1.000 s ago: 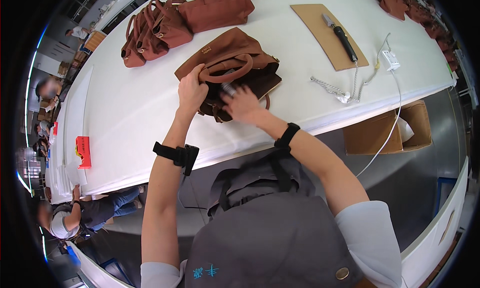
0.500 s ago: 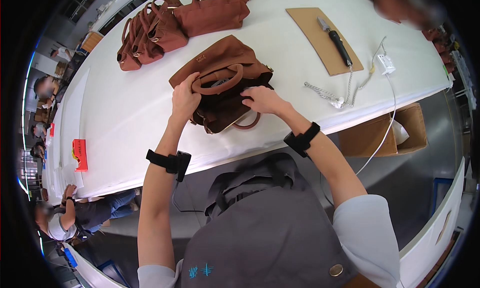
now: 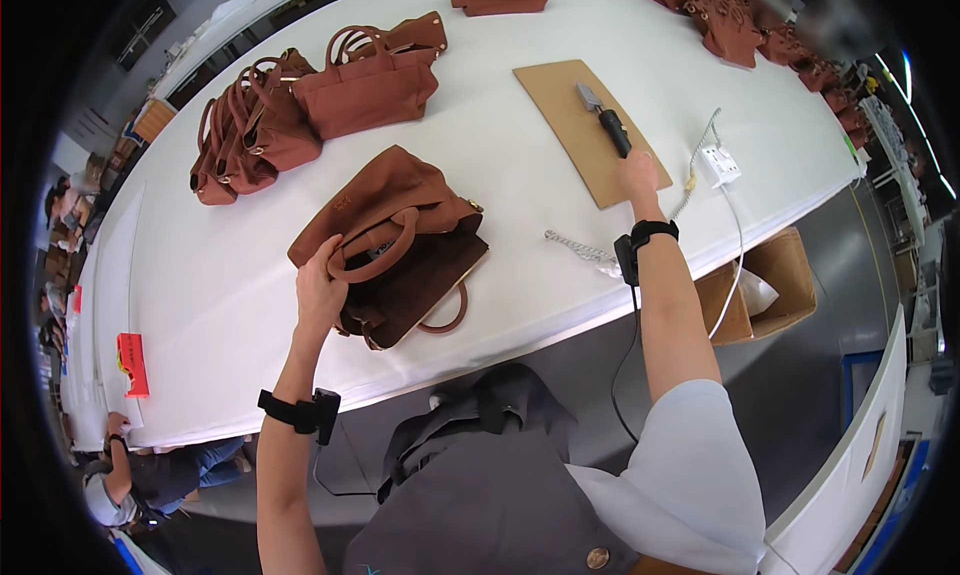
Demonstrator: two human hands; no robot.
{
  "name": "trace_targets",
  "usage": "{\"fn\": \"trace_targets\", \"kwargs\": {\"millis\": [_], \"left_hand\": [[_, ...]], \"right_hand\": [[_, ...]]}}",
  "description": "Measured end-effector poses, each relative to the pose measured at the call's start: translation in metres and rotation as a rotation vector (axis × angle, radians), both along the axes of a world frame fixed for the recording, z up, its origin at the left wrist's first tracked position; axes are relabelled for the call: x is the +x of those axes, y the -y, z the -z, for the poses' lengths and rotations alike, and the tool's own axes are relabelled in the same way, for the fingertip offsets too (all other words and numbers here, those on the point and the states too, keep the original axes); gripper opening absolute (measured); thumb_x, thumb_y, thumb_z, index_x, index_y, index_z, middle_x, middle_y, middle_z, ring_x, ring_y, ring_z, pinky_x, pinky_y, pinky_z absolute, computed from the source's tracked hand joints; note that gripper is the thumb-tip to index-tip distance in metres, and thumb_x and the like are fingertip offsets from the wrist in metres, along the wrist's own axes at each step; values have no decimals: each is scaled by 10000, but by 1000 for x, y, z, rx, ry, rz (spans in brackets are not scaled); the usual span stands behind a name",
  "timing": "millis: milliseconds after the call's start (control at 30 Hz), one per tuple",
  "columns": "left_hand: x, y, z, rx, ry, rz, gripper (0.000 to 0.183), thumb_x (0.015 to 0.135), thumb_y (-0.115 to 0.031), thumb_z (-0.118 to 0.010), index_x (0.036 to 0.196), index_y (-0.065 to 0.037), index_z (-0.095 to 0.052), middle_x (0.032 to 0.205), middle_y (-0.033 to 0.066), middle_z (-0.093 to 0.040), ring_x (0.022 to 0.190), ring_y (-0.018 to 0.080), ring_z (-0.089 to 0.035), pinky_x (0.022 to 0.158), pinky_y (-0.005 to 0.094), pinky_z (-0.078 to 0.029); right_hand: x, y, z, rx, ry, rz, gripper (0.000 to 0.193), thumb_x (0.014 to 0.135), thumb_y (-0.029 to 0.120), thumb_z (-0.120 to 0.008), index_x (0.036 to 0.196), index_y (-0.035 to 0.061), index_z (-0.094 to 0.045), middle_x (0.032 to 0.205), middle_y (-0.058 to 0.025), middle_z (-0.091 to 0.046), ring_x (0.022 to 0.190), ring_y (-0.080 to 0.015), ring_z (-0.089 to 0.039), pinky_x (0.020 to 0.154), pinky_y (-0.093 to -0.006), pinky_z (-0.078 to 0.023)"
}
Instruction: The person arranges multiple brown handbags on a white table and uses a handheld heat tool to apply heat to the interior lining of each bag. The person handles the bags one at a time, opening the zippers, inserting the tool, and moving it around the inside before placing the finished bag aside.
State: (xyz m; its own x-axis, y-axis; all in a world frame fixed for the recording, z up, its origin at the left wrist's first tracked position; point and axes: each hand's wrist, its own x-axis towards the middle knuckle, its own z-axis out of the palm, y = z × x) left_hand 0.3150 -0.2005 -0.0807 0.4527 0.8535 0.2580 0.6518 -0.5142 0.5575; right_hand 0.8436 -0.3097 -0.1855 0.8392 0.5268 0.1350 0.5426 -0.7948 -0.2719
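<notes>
A brown handbag (image 3: 385,237) lies on the white table in front of me, its mouth spread and its dark lining showing. My left hand (image 3: 322,287) is closed on the bag's near-left edge, by the foot of one handle. To the right, my right hand (image 3: 640,170) has its fingers round the rear end of a black handle. That handle belongs to a small corded iron (image 3: 607,120) with a flat metal head, lying on a tan board (image 3: 560,105). My palm hides the end of the handle where the cord joins.
Several finished-looking brown handbags (image 3: 365,90) stand at the far left, with more heaped at the far right. A white power strip (image 3: 718,163) and braided cord (image 3: 575,245) lie near the right edge. A red tape dispenser (image 3: 132,365) sits left. Below the table stands a cardboard box (image 3: 785,285).
My right hand has left the bag's opening and moved right onto the iron's handle. My left hand stays on the bag. The whole view has turned toward the right.
</notes>
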Motion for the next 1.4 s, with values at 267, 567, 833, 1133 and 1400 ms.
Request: {"fn": "trace_targets", "kwargs": {"millis": [267, 567, 833, 1133, 1400], "left_hand": [[-3, -6, 5, 56, 28, -99, 425, 736, 2, -486, 1137, -59, -613, 927, 218, -651, 875, 403, -615, 776, 448, -481], [6, 6, -1, 34, -57, -136, 437, 730, -35, -488, 1147, -82, -609, 929, 207, -654, 890, 397, -610, 786, 455, -480], [2, 8, -1, 68, -100, -105, 444, 716, -56, -495, 1140, -96, -617, 980, 196, -651, 916, 396, -606, 816, 460, -480], [0, -2, -2, 25, -96, -114, 412, 733, -108, -513, 1128, -110, -630, 975, 200, -659, 952, 394, -612, 854, 464, -476], [-2, -1, -1, 23, -127, -82, 439, 724, -107, -509, 1149, -114, -618, 1027, 198, -650, 982, 393, -601, 878, 459, -464]], "right_hand": [[-66, 15, -34, 799, -1288, -31, 177, 712, 177, -598, 792, 37, -527, 555, -64, -501, 435, -176, -513, 368, -302, -403], [-226, 193, -151, 516, -1196, -338, 544, 789, 71, -647, 1298, 17, -462, 651, -16, -538, 380, -45, -417, 316, -195, -257], [-316, 159, -111, 232, -600, -708, 566, 782, 188, -654, 1296, 46, -464, 759, -180, -595, 674, -325, -585, 660, -399, -461], [-329, 100, -70, 78, -239, -645, 581, 781, 157, -585, 1327, 72, -407, 783, -242, -610, 746, -417, -608, 681, -495, -473], [-339, 109, -86, 47, -333, -728, 589, 774, 168, -598, 1327, 67, -421, 699, -254, -591, 698, -419, -599, 653, -481, -457]]}}
